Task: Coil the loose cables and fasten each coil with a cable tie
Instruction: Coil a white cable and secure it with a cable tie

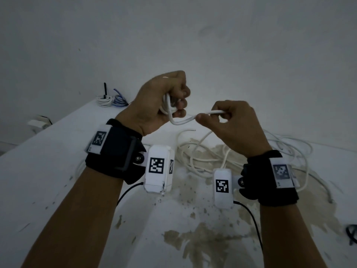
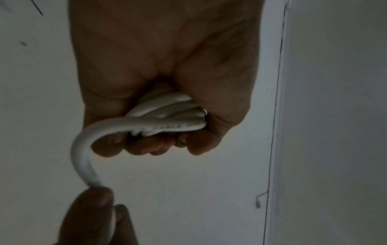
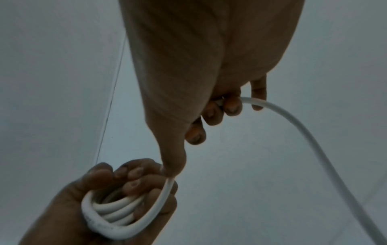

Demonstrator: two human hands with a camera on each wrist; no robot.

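above the stained white tabletop (image 1: 58, 171), i am holding the white cable (image 1: 181, 121) between both hands. my left hand (image 1: 160, 101) is gripping the finished loops, fingers curled tight around the bundle. my right hand (image 1: 231, 122) is pinching the free run just beside it. judging by its springy bends, the cable is acting light, smooth and fairly stiff. i am judging the best hold to be close to the coil, since loose loops are likely trying to spring open.

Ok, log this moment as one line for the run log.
step: coiling | left hand: grips coil | right hand: pinches cable feeding in | loose cable on table | no tie yet
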